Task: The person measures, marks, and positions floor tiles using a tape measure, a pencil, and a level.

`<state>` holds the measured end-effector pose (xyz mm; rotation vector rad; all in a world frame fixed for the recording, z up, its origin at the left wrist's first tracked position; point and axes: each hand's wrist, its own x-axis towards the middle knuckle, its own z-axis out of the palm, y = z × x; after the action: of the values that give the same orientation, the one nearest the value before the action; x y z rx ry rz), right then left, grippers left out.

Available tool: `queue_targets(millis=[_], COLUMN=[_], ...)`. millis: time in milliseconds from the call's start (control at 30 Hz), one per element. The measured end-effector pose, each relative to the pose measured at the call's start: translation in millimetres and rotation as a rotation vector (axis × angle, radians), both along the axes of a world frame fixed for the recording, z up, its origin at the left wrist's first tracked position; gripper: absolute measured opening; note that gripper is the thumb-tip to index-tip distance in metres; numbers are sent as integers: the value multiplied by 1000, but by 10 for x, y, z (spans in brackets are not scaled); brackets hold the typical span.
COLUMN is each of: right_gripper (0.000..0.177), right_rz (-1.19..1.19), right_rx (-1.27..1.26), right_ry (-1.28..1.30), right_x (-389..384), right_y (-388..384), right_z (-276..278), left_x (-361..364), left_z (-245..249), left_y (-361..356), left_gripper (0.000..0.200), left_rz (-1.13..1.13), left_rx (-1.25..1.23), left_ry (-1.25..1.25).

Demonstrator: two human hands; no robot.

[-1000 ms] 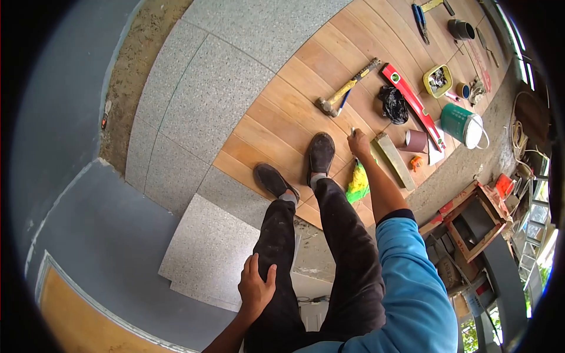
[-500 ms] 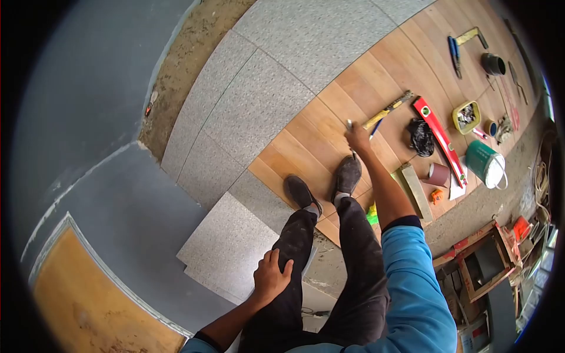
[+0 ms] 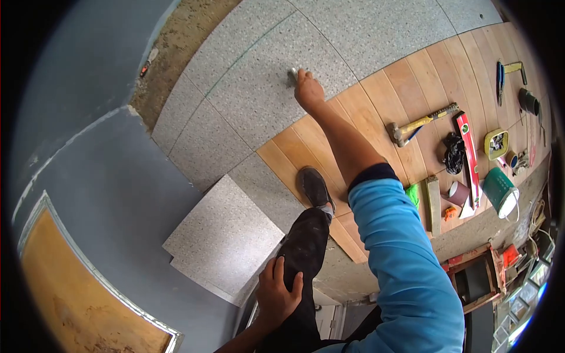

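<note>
Over a large speckled grey floor tile [image 3: 265, 88], my right hand [image 3: 309, 91] is closed around a small silvery object [image 3: 292, 74]. One end of it pokes out past the fingers, blurred, and its kind I cannot tell. My left hand [image 3: 281, 294] lies on my dark trouser leg [image 3: 309, 238] near the knee, fingers spread and holding nothing. A hammer with a yellow handle [image 3: 421, 122] rests on the wood-look planks [image 3: 376, 115], right of my right forearm. Below the laid tiles, a loose speckled tile [image 3: 226, 232] lies at an angle.
Farther right lie a red spirit level [image 3: 469, 156], a black plastic bag [image 3: 454, 153], a yellow tub [image 3: 496, 144], a green bucket [image 3: 499, 189] and a wood block [image 3: 433, 206]. A red-handled tool [image 3: 147, 66] lies on the bare strip by the grey wall [image 3: 76, 70].
My right hand has moved from beside the hammer, left and up over the grey tile, with the silvery object. My view has shifted; my left hand stays on the leg.
</note>
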<state>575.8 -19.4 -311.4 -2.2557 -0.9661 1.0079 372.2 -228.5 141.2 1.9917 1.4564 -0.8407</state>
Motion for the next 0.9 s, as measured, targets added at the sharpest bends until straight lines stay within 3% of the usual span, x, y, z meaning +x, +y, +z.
queue_targets(millis=[200,333,433,467,533,600,667,733,900], right_gripper=[33,57,49,46,36,25,25,23,24], right_rz=[74,77,68,95,36,2,28,-92,-175], right_rx=[-17,57,152,-37,-88,-401,-515,-622,-593], right_ry=[-50,-72,-108,3,-3,68,52,41,-84], right_x=[41,154,297,479,706,1031,1259,1439,1491], right_y=[-20,-554,-1550,-1877,-2789,-3597,-4427,-5156,-6367], right_z=[80,483,704,1039,1298,1804,2317,2842,3862], left_x=[-120,-116,-75,-83,-52,-21,-12,-133,-234], left_z=[-10,66,134,171,222,282,309,312,479], left_y=[-21,-65,-130,-161,-196,-222,-230,-272,-7], left_gripper=[55,54,53,53,54,54,57,59,54], left_rz=[-13,-17,-32,-39,-42,-47,-12,1,-11], left_rx=[11,-30,-78,-94,-137,-174,-191,-184,-206], left_ry=[-15,-31,-18,-2,14,35,-22,-88,-171])
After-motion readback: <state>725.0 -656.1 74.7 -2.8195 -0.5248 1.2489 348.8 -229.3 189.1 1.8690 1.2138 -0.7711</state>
